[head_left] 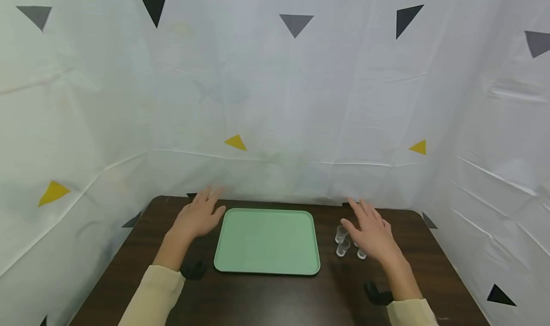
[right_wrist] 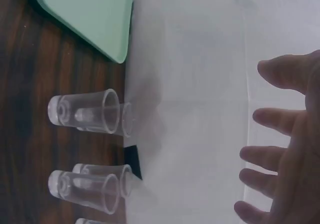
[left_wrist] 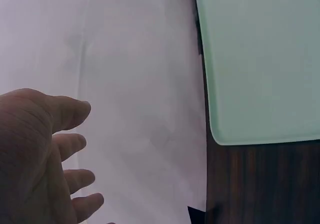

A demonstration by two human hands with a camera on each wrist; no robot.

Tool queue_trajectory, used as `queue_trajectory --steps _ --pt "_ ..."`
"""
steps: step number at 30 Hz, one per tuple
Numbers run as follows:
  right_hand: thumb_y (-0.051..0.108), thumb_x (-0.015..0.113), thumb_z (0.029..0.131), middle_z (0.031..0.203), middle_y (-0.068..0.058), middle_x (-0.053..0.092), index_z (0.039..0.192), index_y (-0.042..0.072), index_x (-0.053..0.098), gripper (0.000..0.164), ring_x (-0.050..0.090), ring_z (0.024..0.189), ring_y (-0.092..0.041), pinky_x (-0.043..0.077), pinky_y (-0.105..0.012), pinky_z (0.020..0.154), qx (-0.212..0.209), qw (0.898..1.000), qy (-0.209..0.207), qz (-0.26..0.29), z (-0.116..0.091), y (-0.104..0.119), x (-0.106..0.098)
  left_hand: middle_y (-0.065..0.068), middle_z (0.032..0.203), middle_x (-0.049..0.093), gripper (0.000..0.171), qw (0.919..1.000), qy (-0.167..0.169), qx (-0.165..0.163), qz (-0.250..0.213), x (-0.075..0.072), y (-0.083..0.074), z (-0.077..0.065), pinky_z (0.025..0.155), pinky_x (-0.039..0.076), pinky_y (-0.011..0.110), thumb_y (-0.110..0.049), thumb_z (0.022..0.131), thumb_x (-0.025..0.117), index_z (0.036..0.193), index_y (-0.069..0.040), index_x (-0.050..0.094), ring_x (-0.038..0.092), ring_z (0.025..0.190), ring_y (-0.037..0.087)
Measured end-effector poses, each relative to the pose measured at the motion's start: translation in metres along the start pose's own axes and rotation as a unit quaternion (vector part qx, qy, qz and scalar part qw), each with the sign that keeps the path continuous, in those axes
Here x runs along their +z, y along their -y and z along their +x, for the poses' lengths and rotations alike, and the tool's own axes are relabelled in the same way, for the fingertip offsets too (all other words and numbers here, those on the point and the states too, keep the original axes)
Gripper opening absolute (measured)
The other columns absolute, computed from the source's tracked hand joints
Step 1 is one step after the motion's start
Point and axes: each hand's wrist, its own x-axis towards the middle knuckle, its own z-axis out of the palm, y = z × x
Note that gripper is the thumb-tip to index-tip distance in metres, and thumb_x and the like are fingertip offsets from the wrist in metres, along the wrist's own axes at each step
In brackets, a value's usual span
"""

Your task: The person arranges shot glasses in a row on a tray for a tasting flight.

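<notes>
A pale green rectangular tray (head_left: 267,241) lies flat on the dark wooden table, with nothing on it. My left hand (head_left: 198,218) hovers beside the tray's left edge, fingers spread and holding nothing; the left wrist view shows the same hand (left_wrist: 45,154) with its fingers apart. To the right of the tray stand several small clear cups (head_left: 343,247), upright; in the right wrist view a front cup (right_wrist: 85,109) shows a thick base. Over these cups is my right hand (head_left: 372,231), fingers extended and holding nothing, hiding part of the group in the head view.
The brown table (head_left: 275,299) ends at a white sheet (head_left: 275,101) hung behind and along both sides, printed with grey, black and yellow triangles. Dark wrist-worn devices show beneath each forearm, one near the left sleeve (head_left: 152,292).
</notes>
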Motion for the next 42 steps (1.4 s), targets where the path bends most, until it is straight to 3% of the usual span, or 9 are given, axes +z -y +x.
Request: queue_trajectory --steps 2,5,9,13,18,22,29,36,42 --pt "0.053 0.051 0.111 0.176 -0.027 0.022 0.171 0.015 0.029 0.075 0.020 0.159 -0.056 0.017 -0.083 0.117 -0.001 1.000 -0.014 0.003 -0.006 0.002 0.001 0.023 0.174 0.031 0.065 0.9994 -0.022 -0.026 -0.005 0.000 0.004 -0.006 0.116 0.034 0.076 -0.042 0.114 0.042 0.172 -0.014 0.029 0.038 0.155 0.051" --pt "0.053 0.051 0.111 0.173 -0.025 0.029 0.168 0.011 0.035 0.073 0.029 0.157 -0.053 0.026 -0.079 0.117 0.002 0.999 -0.034 0.017 -0.015 0.001 0.004 0.016 0.151 0.063 0.056 0.9946 -0.058 -0.079 -0.033 0.006 0.008 -0.012 0.097 0.050 0.070 -0.042 0.113 0.042 0.161 -0.014 0.048 0.069 0.116 0.044" --pt "0.049 0.053 0.112 0.168 -0.024 0.036 0.165 0.009 0.040 0.068 0.045 0.149 -0.048 0.042 -0.071 0.111 0.019 0.997 -0.057 0.046 -0.024 -0.004 0.010 0.007 0.118 0.076 0.046 0.9832 -0.088 -0.127 -0.097 0.021 0.017 -0.018 0.072 0.050 0.052 -0.042 0.111 0.042 0.140 -0.015 0.067 0.063 0.075 0.027" --pt "0.043 0.056 0.111 0.146 -0.020 0.057 0.159 0.009 0.047 0.059 0.067 0.117 -0.037 0.056 -0.055 0.089 0.050 0.994 -0.075 0.061 -0.030 -0.008 0.020 0.009 0.122 0.074 0.042 0.9730 -0.094 -0.140 -0.158 0.042 0.027 -0.023 0.072 0.048 0.049 -0.040 0.111 0.047 0.135 -0.015 0.070 0.066 0.085 0.026" --pt "0.038 0.061 0.108 0.108 -0.010 0.070 0.153 0.007 0.053 0.055 0.064 0.078 -0.020 0.048 -0.036 0.064 0.095 0.990 -0.059 0.087 -0.031 -0.014 0.041 0.014 0.133 0.072 0.039 0.9612 -0.085 -0.143 -0.220 0.073 0.037 -0.026 0.086 0.050 0.061 -0.035 0.111 0.054 0.140 -0.013 0.066 0.070 0.108 0.034" --pt "0.035 0.066 0.106 0.098 -0.008 0.072 0.151 0.001 0.053 0.058 0.062 0.072 -0.018 0.047 -0.036 0.063 0.118 0.987 -0.045 0.101 -0.033 -0.020 0.058 0.019 0.134 0.070 0.044 0.9574 -0.055 -0.150 -0.241 0.097 0.043 -0.027 0.090 0.050 0.064 -0.034 0.110 0.057 0.143 -0.005 0.063 0.069 0.114 0.039" --pt "0.035 0.070 0.103 0.091 -0.007 0.076 0.150 -0.002 0.053 0.063 0.066 0.074 -0.017 0.050 -0.038 0.067 0.140 0.983 -0.028 0.113 -0.034 -0.027 0.071 0.027 0.133 0.067 0.045 0.9358 -0.023 -0.167 -0.310 0.117 0.039 -0.033 0.096 0.054 0.057 -0.029 0.109 0.060 0.140 0.004 0.064 0.066 0.121 0.041" --pt "0.036 0.069 0.103 0.095 -0.009 0.078 0.148 0.000 0.055 0.060 0.069 0.078 -0.020 0.051 -0.040 0.068 0.154 0.981 -0.028 0.111 -0.033 -0.032 0.074 0.018 0.124 0.070 0.042 0.9442 -0.027 -0.155 -0.289 0.121 0.033 -0.039 0.087 0.054 0.051 -0.028 0.108 0.063 0.140 -0.001 0.067 0.068 0.107 0.032" --pt "0.035 0.070 0.102 0.098 -0.011 0.077 0.148 -0.001 0.055 0.060 0.068 0.079 -0.021 0.049 -0.038 0.066 0.158 0.981 -0.029 0.111 -0.032 -0.034 0.074 0.011 0.118 0.072 0.039 0.9487 -0.025 -0.162 -0.271 0.124 0.029 -0.045 0.073 0.044 0.040 -0.028 0.108 0.062 0.140 -0.006 0.068 0.065 0.093 0.024"
